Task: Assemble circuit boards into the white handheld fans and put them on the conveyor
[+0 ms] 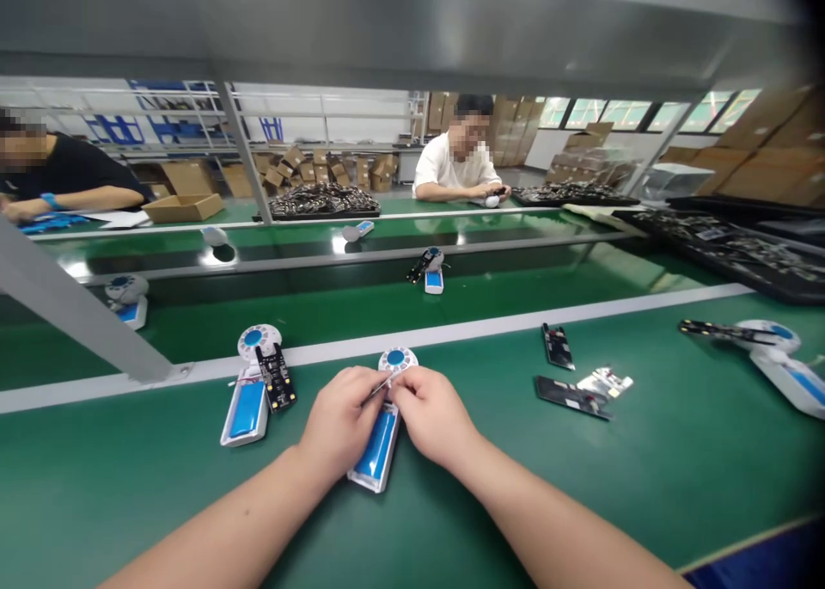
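An open white device (388,464), which looks like a handheld fan with a round head and a blue battery in its handle, lies on the green bench between my hands. My left hand (339,417) pinches a thin circuit board (379,388), seen nearly edge-on, above the device's neck. Close beside it, the fingers of my right hand (438,413) are pressed together over the same neck; what they hold is hidden. To the left lies a similar open device (246,413) with a black circuit board (275,378) resting against it.
Loose black boards (571,397) lie to the right, near another open device (790,370). A metal rail (477,329) separates the bench from a green conveyor (335,301) carrying devices. A slanted post (83,305) stands left, under an overhead shelf (412,30). Two people work opposite.
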A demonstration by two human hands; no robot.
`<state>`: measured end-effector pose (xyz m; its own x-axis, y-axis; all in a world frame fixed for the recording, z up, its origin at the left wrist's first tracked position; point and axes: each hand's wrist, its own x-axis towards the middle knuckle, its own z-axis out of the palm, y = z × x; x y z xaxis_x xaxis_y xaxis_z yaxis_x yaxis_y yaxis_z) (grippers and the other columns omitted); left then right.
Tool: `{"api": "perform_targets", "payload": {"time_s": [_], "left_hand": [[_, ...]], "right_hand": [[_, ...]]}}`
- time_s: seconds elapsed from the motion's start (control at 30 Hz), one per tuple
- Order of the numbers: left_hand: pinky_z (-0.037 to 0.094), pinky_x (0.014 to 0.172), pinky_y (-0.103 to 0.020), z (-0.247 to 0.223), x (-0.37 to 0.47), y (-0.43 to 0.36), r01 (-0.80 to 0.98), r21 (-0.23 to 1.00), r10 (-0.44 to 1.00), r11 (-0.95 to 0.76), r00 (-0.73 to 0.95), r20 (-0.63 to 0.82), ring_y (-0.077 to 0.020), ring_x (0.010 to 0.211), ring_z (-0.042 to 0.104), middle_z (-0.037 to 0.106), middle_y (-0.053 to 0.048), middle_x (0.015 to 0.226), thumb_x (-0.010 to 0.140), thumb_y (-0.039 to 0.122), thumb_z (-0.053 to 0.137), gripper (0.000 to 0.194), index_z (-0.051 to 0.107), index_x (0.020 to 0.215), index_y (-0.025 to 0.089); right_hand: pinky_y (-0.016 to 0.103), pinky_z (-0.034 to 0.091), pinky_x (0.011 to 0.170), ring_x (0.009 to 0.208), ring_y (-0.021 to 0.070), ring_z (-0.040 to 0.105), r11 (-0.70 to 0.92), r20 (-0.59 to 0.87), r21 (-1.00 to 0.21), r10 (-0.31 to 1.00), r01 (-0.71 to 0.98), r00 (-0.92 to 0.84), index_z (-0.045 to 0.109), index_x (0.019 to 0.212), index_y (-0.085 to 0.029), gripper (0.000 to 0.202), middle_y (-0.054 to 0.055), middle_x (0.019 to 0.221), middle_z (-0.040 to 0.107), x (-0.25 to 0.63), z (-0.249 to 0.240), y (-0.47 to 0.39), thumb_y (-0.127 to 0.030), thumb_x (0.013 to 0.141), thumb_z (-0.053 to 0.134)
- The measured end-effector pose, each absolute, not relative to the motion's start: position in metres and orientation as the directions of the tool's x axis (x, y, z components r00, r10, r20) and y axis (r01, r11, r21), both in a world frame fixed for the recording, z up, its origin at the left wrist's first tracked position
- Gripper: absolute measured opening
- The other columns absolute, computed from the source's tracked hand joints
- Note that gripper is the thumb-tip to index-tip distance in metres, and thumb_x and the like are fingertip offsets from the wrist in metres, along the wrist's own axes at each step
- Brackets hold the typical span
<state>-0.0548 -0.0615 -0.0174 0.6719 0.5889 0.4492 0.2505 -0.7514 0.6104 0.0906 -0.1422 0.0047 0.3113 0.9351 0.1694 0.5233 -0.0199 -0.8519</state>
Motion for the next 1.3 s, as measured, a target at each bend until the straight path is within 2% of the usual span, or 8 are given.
{"api": "perform_targets", "payload": {"time_s": [0.33, 0.67, 0.83, 1.03, 1.2, 1.3], "left_hand": [[0.053, 0.087, -0.033, -0.016, -0.055, -0.061, 0.234, 0.482, 0.491, -0.845, 0.697, 0.523, -0.0192, 0.098, 0.065, 0.071, -0.005, 0.105, 0.095, 0.016, 0.052, 0.028, 0.069, 0.116, 0.025], [0.052, 0.091, -0.031, -0.016, -0.055, -0.067, 0.264, 0.403, 0.460, -0.876, 0.706, 0.538, -0.0193, 0.103, 0.065, 0.069, -0.009, 0.111, 0.099, 0.017, 0.047, 0.027, 0.066, 0.117, 0.017], [0.053, 0.092, -0.031, -0.015, -0.055, -0.070, 0.267, 0.373, 0.441, -0.889, 0.718, 0.538, -0.0198, 0.104, 0.064, 0.068, -0.010, 0.113, 0.098, 0.016, 0.046, 0.029, 0.063, 0.122, 0.018], [0.057, 0.083, -0.029, -0.011, -0.055, -0.070, 0.244, 0.329, 0.394, -0.912, 0.741, 0.544, -0.0197, 0.098, 0.067, 0.068, -0.009, 0.110, 0.097, 0.014, 0.043, 0.038, 0.059, 0.131, 0.024], [0.058, 0.084, -0.031, -0.014, -0.053, -0.071, 0.205, 0.316, 0.351, -0.926, 0.774, 0.527, -0.0215, 0.100, 0.067, 0.068, -0.009, 0.111, 0.095, 0.013, 0.045, 0.044, 0.053, 0.136, 0.026], [0.058, 0.086, -0.036, -0.008, -0.057, -0.075, 0.271, 0.327, 0.403, -0.905, 0.792, 0.458, -0.0242, 0.101, 0.066, 0.068, -0.011, 0.112, 0.095, 0.017, 0.047, 0.042, 0.053, 0.136, 0.025]], "right_hand": [[0.023, 0.039, 0.059, 0.058, 0.0135, 0.051, -0.076, 0.040, -0.926, 0.954, 0.370, 0.296, 0.055, 0.054, -0.018, 0.022, -0.002, 0.057, 0.057, 0.099, 0.005, -0.139, -0.019, 0.075, 0.052], [0.021, 0.034, 0.050, 0.051, 0.0106, 0.040, -0.135, -0.044, -0.963, 0.933, 0.234, 0.357, 0.048, 0.052, -0.019, 0.021, -0.005, 0.052, 0.043, 0.093, -0.005, -0.136, -0.022, 0.073, 0.050], [0.022, 0.034, 0.051, 0.051, 0.0109, 0.041, -0.097, -0.011, -0.969, 0.935, 0.226, 0.355, 0.048, 0.053, -0.019, 0.020, -0.005, 0.052, 0.045, 0.093, -0.005, -0.136, -0.020, 0.074, 0.050], [0.023, 0.035, 0.053, 0.053, 0.0125, 0.046, -0.025, 0.094, -0.961, 0.907, 0.275, 0.411, 0.046, 0.052, -0.020, 0.022, -0.004, 0.052, 0.049, 0.087, -0.001, -0.141, -0.012, 0.071, 0.050], [0.023, 0.035, 0.053, 0.055, 0.0131, 0.048, -0.047, 0.070, -0.964, 0.905, 0.263, 0.419, 0.047, 0.054, -0.020, 0.020, -0.004, 0.055, 0.052, 0.090, -0.006, -0.142, -0.013, 0.073, 0.049], [0.023, 0.037, 0.053, 0.055, 0.0135, 0.049, -0.075, 0.033, -0.965, 0.918, 0.253, 0.396, 0.048, 0.056, -0.021, 0.020, -0.003, 0.055, 0.053, 0.090, -0.006, -0.141, -0.018, 0.075, 0.050]]}}
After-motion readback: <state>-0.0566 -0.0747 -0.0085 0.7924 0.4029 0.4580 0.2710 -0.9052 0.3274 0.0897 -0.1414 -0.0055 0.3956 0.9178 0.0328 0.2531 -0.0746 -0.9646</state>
